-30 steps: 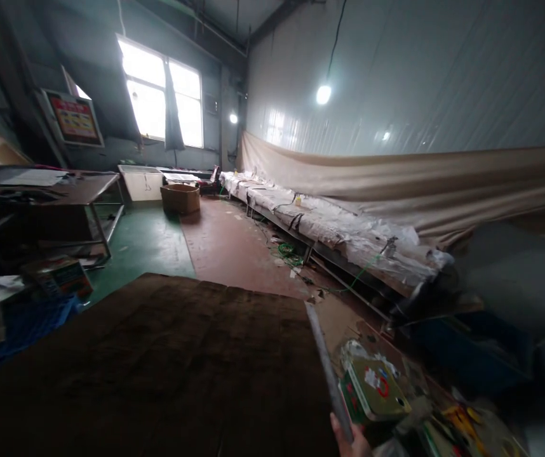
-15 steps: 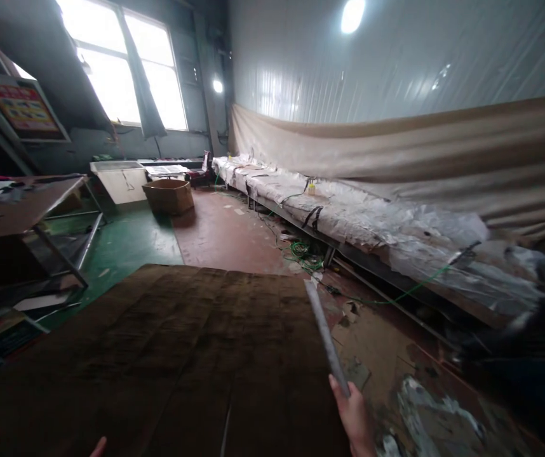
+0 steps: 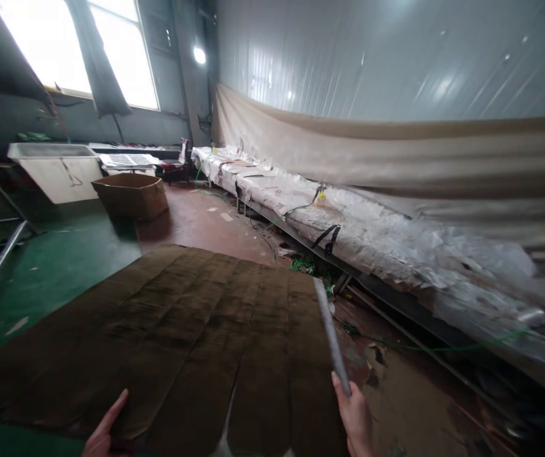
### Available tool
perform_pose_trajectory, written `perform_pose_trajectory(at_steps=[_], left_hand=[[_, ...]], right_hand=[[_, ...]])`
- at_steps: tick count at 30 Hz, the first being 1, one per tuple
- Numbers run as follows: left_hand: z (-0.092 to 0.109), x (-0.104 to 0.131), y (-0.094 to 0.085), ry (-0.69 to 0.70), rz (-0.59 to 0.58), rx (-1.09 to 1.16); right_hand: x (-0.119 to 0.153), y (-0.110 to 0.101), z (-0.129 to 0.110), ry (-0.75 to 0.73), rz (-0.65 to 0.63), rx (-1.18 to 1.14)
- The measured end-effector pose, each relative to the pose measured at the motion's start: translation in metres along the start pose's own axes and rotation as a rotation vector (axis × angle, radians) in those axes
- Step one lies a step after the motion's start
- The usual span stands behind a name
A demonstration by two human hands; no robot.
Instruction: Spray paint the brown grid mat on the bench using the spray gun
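Note:
A large flat board covered in dark brown cloth-like pieces (image 3: 196,324) spreads out in front of me, held up above the floor. Thin seams or gaps run across its covering, and a pale gap shows near the bottom. Along the right side runs a straight grey edge strip (image 3: 330,339). My right hand (image 3: 356,412) is closed around that side, thumb on top by the strip's near end. At the near left edge, my left hand (image 3: 103,431) grips the board with one digit stretched over the top; its other fingers are hidden.
A long bench under wrinkled plastic sheeting (image 3: 282,197) runs along the right wall, with a yellow-topped bottle (image 3: 321,199) on it. Green hose (image 3: 302,265) lies below. Ahead left stand a cardboard box (image 3: 132,197) and a white tub (image 3: 56,171). A metal-framed table (image 3: 3,263) is at left.
My view has turned right and moved forward with the board; the box, tub and window have shifted left. More of my left hand and the board's near left edge now show.

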State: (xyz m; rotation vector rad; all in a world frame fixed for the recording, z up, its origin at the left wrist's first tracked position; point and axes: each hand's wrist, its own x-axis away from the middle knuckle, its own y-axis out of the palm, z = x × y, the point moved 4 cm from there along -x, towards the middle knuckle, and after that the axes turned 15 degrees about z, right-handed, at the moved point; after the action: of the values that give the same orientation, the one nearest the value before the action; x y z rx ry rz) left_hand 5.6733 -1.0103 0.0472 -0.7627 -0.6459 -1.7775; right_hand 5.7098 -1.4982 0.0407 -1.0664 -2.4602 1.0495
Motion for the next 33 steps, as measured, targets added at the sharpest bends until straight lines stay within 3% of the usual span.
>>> perform_pose_trajectory(at_steps=[4,11,17,24,28,33], left_hand=[[0.032,-0.051,0.123,-0.018,-0.019,0.005],[0.093,-0.131,0.339,-0.067,-0.114,0.043],[0.154,-0.173,0.506,-0.009,-0.106,0.102],[0.195,-0.256,0.728,-0.038,-0.255,0.141],[0.219,-0.296,0.861,-0.117,-0.330,0.096],[0.239,-0.321,1.016,-0.188,-0.411,-0.005]], right_hand=[[-0.060,0.065,-0.070,0.028,0.043,-0.027],[-0.193,0.206,-0.175,0.135,0.009,-0.095],[-0.298,0.292,-0.271,0.095,0.099,-0.081],[-0.421,0.406,-0.359,0.072,0.202,-0.074],[-0.488,0.458,-0.417,0.126,0.228,-0.013],[-0.565,0.502,-0.478,0.237,0.296,0.001]])
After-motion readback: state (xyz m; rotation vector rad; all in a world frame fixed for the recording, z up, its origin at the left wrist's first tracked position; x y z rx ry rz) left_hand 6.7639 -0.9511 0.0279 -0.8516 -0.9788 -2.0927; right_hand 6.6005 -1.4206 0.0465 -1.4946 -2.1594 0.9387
